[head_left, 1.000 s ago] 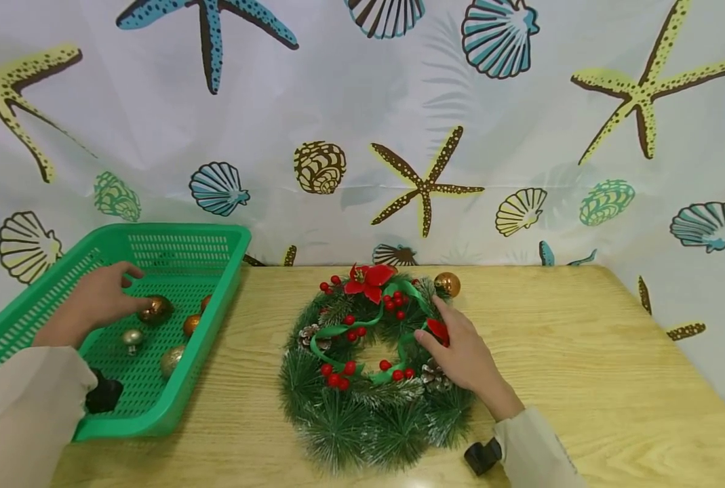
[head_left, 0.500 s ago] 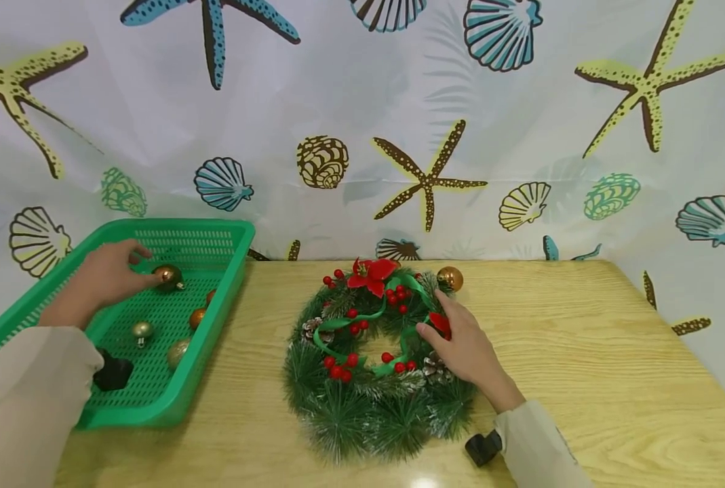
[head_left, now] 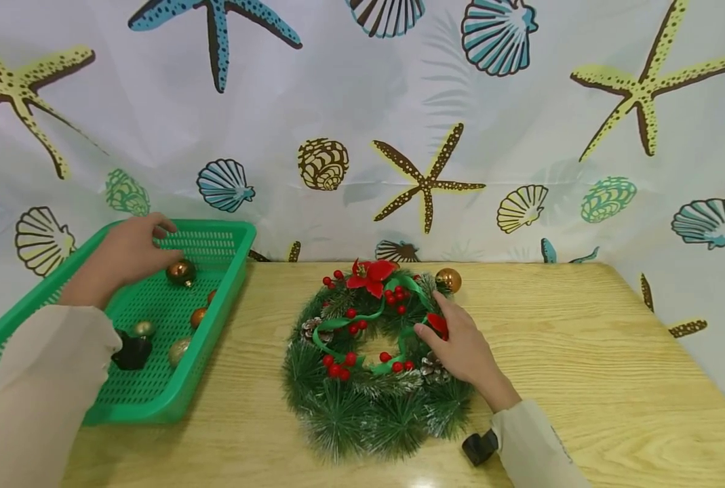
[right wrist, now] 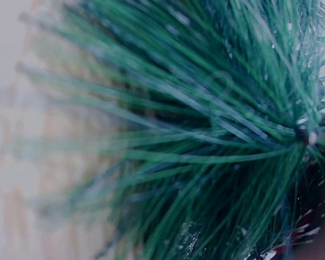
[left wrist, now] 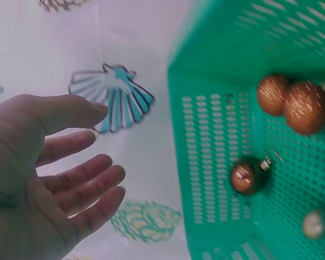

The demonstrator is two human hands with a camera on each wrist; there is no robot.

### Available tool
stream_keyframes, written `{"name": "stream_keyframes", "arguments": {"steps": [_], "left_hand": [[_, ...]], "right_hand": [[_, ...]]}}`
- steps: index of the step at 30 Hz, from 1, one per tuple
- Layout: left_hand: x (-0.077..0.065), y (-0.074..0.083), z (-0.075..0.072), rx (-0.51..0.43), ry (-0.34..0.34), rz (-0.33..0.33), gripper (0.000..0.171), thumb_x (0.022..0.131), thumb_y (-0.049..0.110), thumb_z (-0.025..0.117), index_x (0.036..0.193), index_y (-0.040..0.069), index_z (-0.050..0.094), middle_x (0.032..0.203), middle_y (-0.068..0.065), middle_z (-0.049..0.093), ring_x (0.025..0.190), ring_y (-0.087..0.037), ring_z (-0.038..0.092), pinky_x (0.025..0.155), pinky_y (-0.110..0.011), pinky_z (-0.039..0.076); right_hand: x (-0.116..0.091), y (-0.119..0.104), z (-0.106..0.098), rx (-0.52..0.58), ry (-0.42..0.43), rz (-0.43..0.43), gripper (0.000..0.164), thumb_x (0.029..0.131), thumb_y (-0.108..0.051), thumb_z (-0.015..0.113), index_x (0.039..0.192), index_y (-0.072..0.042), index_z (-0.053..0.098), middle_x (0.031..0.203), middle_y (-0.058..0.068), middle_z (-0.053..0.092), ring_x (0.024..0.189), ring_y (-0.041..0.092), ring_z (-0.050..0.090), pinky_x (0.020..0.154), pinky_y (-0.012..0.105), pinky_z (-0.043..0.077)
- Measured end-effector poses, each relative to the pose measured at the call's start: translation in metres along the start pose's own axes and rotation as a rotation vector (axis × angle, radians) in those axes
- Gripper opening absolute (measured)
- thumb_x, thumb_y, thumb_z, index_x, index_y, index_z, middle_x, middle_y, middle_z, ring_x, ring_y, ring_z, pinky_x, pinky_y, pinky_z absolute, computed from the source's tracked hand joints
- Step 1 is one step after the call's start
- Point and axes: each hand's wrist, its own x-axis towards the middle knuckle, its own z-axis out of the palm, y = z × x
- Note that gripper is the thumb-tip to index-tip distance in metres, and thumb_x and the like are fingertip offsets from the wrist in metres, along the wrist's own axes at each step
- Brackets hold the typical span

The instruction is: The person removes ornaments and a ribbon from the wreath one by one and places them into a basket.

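In the head view my left hand (head_left: 133, 252) hangs over the far left part of the green plastic basket (head_left: 240, 257), palm down and holding nothing. Beyond its thumb, a shiny brown Christmas bauble (head_left: 181, 272) lies on the basket floor. The left wrist view shows the thumb and fingers apart beside the brown bauble (left wrist: 249, 176). My right hand (head_left: 467, 352) rests on the right side of a green Christmas wreath (head_left: 338, 413), index finger straight and thumb spread inward. Red berries, a red poinsettia (head_left: 371, 276), pinecones and green ribbon dress the wreath. Needles fill the right wrist view.
A gold-orange bauble (head_left: 449, 280) sits at the wreath's back right edge. Inside the basket lie a small pale gold bauble (head_left: 144, 329), a larger glittery one (head_left: 179, 351) and copper ones (head_left: 198, 317) along its right wall. A seashell-print curtain (head_left: 338, 224) rises behind the wooden table (head_left: 582, 352).
My left hand has risen away and shifted right and back, off the brown bauble. That bauble has shifted back and right in the basket. The right hand stays on the wreath.
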Motion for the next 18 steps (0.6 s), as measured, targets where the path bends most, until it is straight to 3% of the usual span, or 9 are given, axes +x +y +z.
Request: {"name": "stream_keyframes", "arguments": {"steps": [18], "left_hand": [[0.021, 0.082, -0.003, -0.093, 0.051, 0.110, 0.045, 0.092, 0.015, 0.053, 0.129, -0.008, 0.046, 0.129, -0.034, 0.045, 0.115, -0.047, 0.045, 0.088, -0.059, 0.042]], "right_hand": [[0.000, -0.001, 0.000, -0.004, -0.005, 0.000, 0.073, 0.096, -0.050, 0.048, 0.154, -0.016, 0.019, 0.155, 0.019, 0.024, 0.142, 0.042, 0.023, 0.107, 0.062, 0.028]]}}
